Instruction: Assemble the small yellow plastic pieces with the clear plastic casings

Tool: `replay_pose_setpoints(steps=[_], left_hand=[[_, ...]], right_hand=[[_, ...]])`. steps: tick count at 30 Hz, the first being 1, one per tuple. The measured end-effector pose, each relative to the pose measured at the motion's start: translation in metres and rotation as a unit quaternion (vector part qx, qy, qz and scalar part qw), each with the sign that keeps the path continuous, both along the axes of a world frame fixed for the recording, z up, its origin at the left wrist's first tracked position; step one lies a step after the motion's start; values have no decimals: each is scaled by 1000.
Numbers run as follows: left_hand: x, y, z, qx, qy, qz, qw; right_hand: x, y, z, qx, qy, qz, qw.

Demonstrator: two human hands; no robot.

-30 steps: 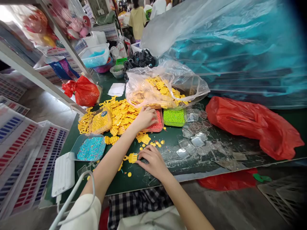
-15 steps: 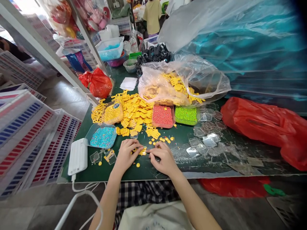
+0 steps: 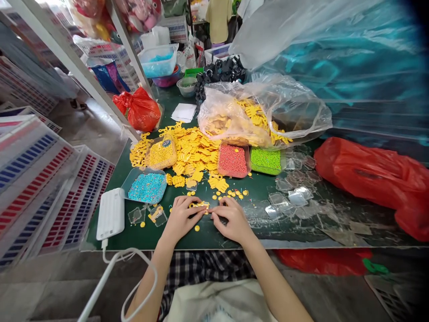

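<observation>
A small yellow plastic piece (image 3: 200,205) lies at the front of the green table, between my hands. My left hand (image 3: 182,219) is closed on it from the left, thumb and fingers over its near side. At its right end, my right hand (image 3: 231,220) is pinched, the fingertips close to the piece. Anything between those fingertips is too small to make out. Small yellow discs (image 3: 234,194) are scattered just beyond my hands, and a single yellow disc (image 3: 197,228) lies nearer me. Behind them spreads a heap of similar yellow pieces (image 3: 194,150).
Trays of blue beads (image 3: 147,187), yellow beads (image 3: 162,154), red beads (image 3: 232,161) and green beads (image 3: 266,160) stand around the heap. Clear plastic squares (image 3: 298,197) lie right, beside a red bag (image 3: 365,179). A white power bank (image 3: 110,213) with a cable sits left.
The whole view has shifted slightly. My hands have drawn closer together around the yellow piece, with the right fingertips now nearer the left ones.
</observation>
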State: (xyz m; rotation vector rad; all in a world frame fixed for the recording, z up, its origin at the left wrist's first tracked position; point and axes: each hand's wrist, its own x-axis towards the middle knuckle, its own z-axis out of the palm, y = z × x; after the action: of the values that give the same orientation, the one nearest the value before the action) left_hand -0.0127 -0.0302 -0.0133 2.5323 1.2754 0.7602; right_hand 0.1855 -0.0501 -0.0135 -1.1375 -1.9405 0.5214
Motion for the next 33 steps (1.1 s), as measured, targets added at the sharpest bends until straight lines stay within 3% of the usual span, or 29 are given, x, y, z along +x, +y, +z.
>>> replay_pose_setpoints(steps=[13,25,33], left_hand=[[1,-1,-1,-7,55,7,998],[0,-3,10,-39,-3,12,999],[-21,-16,7,-53,-2,3,999]], right_hand=[[0,0,-2,-11,4,9,1000],[1,0,-3,-8,-2,1,1000],[2,-1,-6,-18,9,9,1000]])
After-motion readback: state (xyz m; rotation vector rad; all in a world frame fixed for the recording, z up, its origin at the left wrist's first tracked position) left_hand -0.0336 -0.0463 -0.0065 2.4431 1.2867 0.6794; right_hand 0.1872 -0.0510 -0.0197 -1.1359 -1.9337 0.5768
